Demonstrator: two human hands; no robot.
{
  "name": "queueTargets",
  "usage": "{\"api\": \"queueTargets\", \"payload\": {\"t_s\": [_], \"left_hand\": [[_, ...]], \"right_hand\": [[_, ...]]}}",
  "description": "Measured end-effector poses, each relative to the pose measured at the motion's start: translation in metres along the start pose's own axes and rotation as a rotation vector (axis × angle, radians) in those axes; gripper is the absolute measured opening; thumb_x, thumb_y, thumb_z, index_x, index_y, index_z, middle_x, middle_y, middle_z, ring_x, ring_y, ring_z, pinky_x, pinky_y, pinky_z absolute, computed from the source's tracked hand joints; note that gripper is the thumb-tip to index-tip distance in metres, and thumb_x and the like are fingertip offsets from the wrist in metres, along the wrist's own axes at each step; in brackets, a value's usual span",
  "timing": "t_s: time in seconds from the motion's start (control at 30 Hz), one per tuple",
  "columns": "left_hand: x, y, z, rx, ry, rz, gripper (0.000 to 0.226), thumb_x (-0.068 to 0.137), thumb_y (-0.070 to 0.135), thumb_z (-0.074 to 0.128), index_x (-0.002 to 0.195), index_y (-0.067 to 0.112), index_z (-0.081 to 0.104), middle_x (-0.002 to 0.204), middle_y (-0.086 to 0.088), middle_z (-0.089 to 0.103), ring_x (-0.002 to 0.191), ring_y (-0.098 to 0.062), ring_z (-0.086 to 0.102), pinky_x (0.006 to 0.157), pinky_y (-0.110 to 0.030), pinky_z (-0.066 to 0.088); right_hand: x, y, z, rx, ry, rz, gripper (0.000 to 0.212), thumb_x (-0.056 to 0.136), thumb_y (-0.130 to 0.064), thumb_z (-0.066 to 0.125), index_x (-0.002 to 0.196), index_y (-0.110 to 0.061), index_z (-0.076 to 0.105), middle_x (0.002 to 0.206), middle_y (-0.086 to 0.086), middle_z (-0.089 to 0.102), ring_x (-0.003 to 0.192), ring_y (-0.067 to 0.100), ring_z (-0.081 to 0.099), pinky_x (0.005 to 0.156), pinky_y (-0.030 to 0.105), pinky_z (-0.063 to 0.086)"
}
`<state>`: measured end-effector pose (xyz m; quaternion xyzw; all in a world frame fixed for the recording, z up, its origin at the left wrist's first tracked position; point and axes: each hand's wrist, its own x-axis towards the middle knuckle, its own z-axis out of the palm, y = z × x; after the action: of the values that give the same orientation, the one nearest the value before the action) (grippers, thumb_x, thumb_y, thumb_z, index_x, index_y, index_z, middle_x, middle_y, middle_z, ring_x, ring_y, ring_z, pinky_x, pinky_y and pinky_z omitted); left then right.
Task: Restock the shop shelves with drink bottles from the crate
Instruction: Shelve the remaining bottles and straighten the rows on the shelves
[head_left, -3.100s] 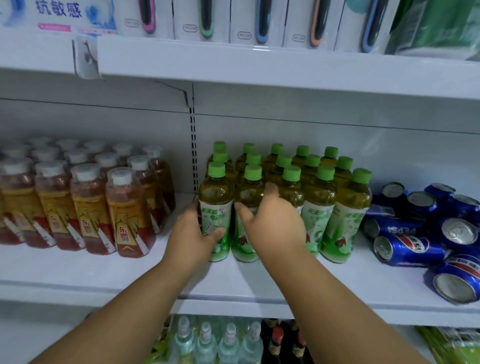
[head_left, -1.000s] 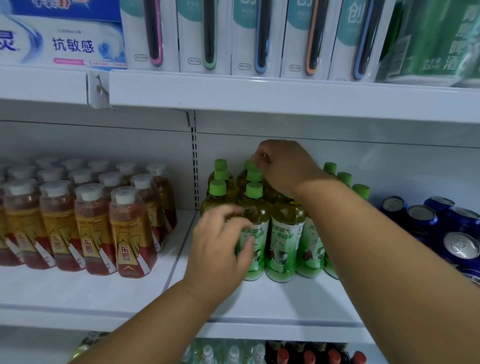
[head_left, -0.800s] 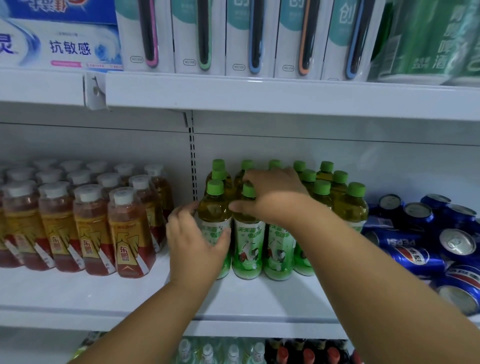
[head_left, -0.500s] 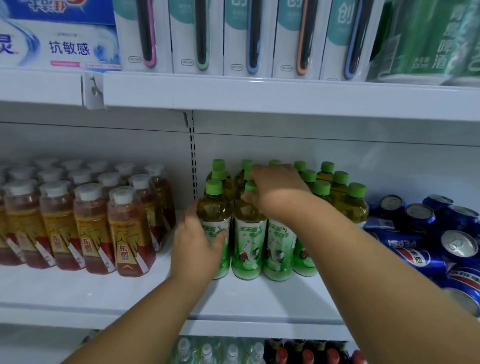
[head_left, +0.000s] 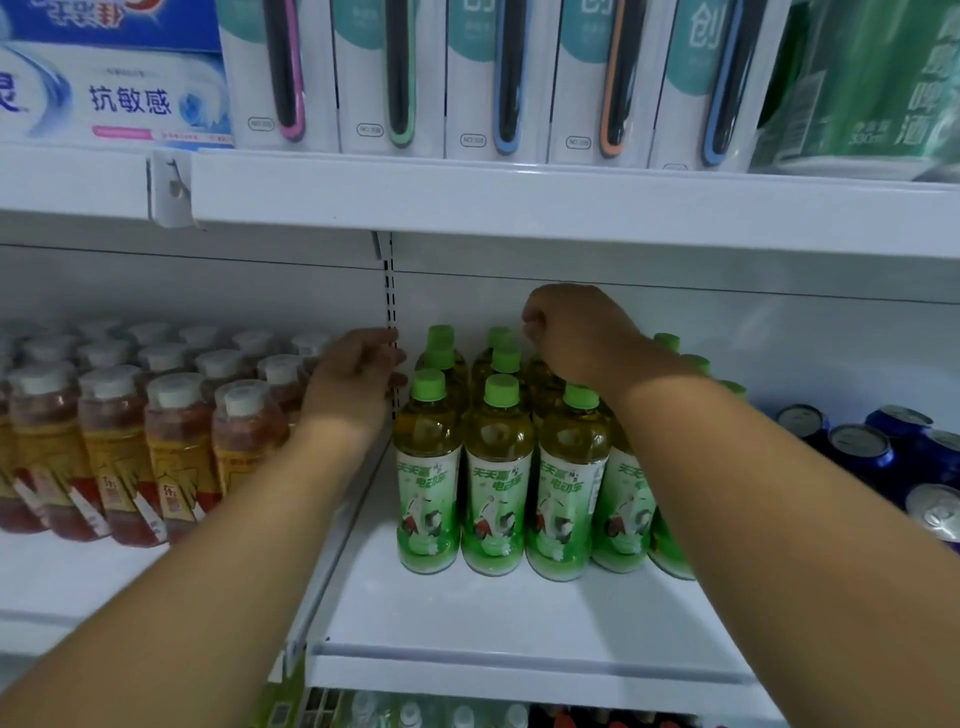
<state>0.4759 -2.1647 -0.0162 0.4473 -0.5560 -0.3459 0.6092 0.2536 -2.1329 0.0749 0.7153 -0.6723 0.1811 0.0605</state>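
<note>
Green-capped tea bottles (head_left: 498, 483) stand in tight rows on the white shelf (head_left: 519, 613). My left hand (head_left: 358, 379) hovers at the left side of the group, level with the caps. Its fingers are spread, they hold nothing, and the fingertips reach the slotted upright. My right hand (head_left: 576, 332) is over the caps of the rear rows, fingers curled into a loose fist. Nothing shows inside it, and the bottles under its palm and forearm are hidden. No crate is in view.
Red-orange white-capped bottles (head_left: 176, 457) fill the shelf to the left. Blue cola cans (head_left: 857, 452) lie at the right. The upper shelf edge (head_left: 519, 197) hangs close above the caps, carrying toothbrush boxes (head_left: 498, 78). More bottle tops (head_left: 410, 714) show on the shelf below.
My left hand has let go of the front-left green bottle and risen, fingers spread. My right hand has lifted from the front caps and moved back over the rear rows.
</note>
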Motion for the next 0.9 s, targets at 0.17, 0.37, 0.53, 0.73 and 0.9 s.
{"api": "queueTargets", "payload": {"t_s": [0.17, 0.37, 0.53, 0.73, 0.9], "left_hand": [[0.045, 0.011, 0.007, 0.178, -0.399, 0.009, 0.021, 0.092, 0.018, 0.075, 0.097, 0.038, 0.073, 0.104, 0.007, 0.076, 0.099, -0.014, 0.072, 0.085, -0.027, 0.056], [0.056, 0.006, 0.013, 0.416, -0.474, 0.036, 0.027, 0.086, 0.028, 0.08, 0.071, 0.05, 0.076, 0.087, 0.014, 0.076, 0.087, -0.011, 0.07, 0.082, -0.03, 0.054], [0.058, -0.003, 0.012, 0.479, -0.437, 0.118, 0.017, 0.088, 0.038, 0.076, 0.072, 0.04, 0.074, 0.076, 0.018, 0.073, 0.073, 0.004, 0.066, 0.067, -0.019, 0.051], [0.059, -0.008, 0.009, 0.469, -0.429, 0.162, 0.014, 0.091, 0.036, 0.074, 0.087, 0.023, 0.078, 0.076, 0.015, 0.072, 0.061, 0.016, 0.06, 0.053, -0.003, 0.044], [0.057, -0.004, 0.008, 0.51, -0.447, 0.16, 0.012, 0.092, 0.037, 0.073, 0.089, 0.025, 0.077, 0.083, 0.012, 0.072, 0.071, 0.008, 0.063, 0.065, -0.013, 0.049]], "right_hand": [[0.026, 0.001, 0.004, -0.019, -0.189, -0.048, 0.028, 0.09, -0.04, 0.071, 0.105, -0.016, 0.073, 0.109, 0.006, 0.068, 0.1, 0.026, 0.063, 0.09, 0.042, 0.055], [0.033, 0.0, 0.016, 0.017, -0.246, -0.114, 0.033, 0.088, -0.04, 0.074, 0.1, -0.009, 0.072, 0.1, 0.012, 0.068, 0.086, 0.024, 0.063, 0.069, 0.033, 0.049], [0.036, -0.001, 0.017, 0.008, -0.236, -0.141, 0.031, 0.089, -0.037, 0.073, 0.091, -0.006, 0.072, 0.094, 0.017, 0.069, 0.084, 0.029, 0.064, 0.066, 0.033, 0.047], [0.04, 0.0, 0.021, 0.009, -0.201, -0.162, 0.035, 0.09, -0.037, 0.072, 0.093, -0.002, 0.073, 0.098, 0.02, 0.069, 0.088, 0.031, 0.064, 0.07, 0.035, 0.048], [0.042, 0.001, 0.025, -0.001, -0.18, -0.173, 0.035, 0.09, -0.04, 0.071, 0.092, -0.005, 0.073, 0.094, 0.017, 0.069, 0.085, 0.03, 0.064, 0.072, 0.036, 0.05]]}}
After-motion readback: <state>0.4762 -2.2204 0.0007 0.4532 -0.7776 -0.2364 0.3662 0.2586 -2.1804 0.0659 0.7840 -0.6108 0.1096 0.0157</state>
